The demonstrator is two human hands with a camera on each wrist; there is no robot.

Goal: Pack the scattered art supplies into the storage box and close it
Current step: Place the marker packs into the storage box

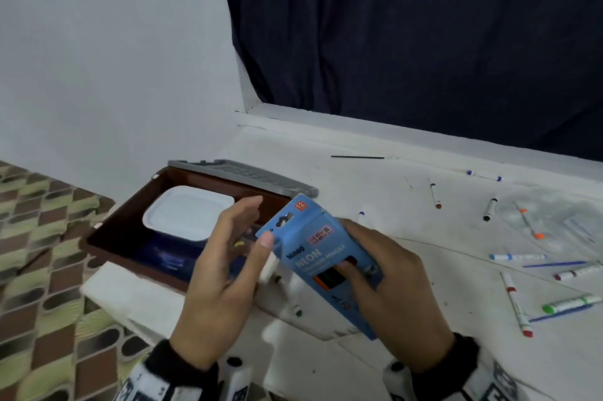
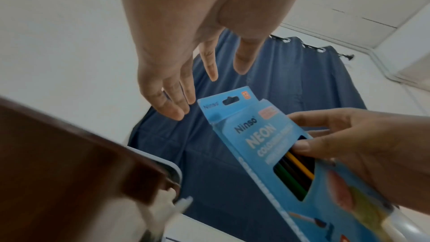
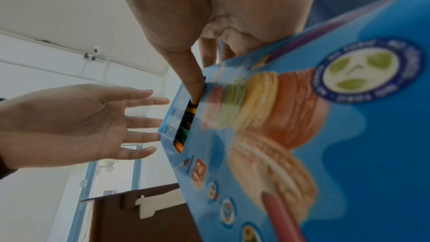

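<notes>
Now our right hand grips the blue pencil pack just beside the open brown storage box, while our left hand hovers spread and empty, a fingertip at the pack's edge. If we tilt it carelessly, pencils may slip out, or it may foul the white tray inside

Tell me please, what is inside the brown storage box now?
Inside the brown storage box lies a white square container, over something dark blue too blurred to name. The left hand and the blue pencil pack, gripped by the right hand, cover its right part.
</notes>
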